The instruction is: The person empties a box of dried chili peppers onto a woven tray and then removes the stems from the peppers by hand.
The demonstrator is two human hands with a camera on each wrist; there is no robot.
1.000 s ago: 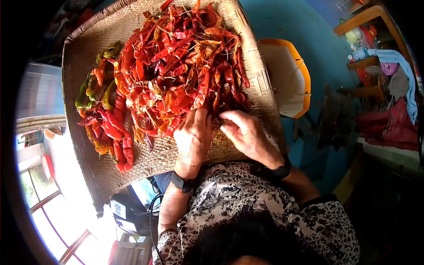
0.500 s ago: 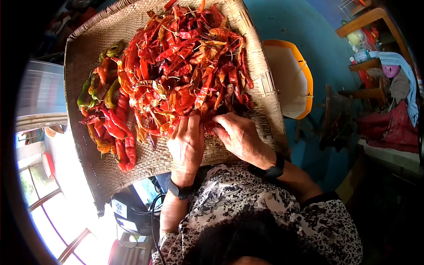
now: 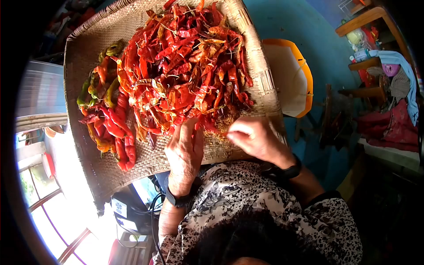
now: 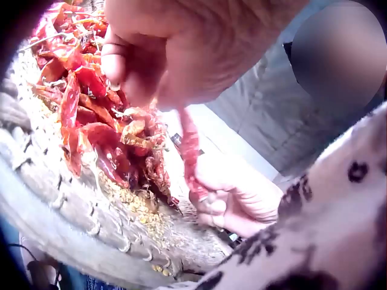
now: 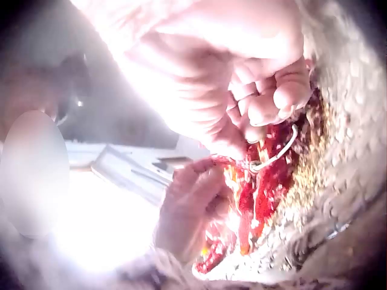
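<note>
A large heap of dried red chili peppers [image 3: 176, 66] lies on a woven tray [image 3: 150, 159]. At the heap's near edge, my left hand [image 3: 185, 148] grips one end of a red chili pepper [image 4: 190, 145]. My right hand [image 3: 260, 139] pinches its other end between thumb and fingers, as the left wrist view shows. The pepper stretches across the gap between both hands. In the right wrist view a pale curved stem [image 5: 281, 151] shows just below the right fingertips. Loose yellow seeds [image 3: 227, 123] are scattered on the weave between the heap and the right hand.
Plumper red, orange and green peppers [image 3: 110, 121] form a smaller group on the tray's left. Beyond the right rim stands a white container with an orange edge [image 3: 296, 79]. Cloths [image 3: 388, 123] hang over wooden furniture at far right; black cables [image 3: 154, 207] run below the tray.
From apart at the heap's edge, my hands came together around a red chili pepper. Since then, my right hand has moved right and slightly down, away from the left, uncovering the seeds.
</note>
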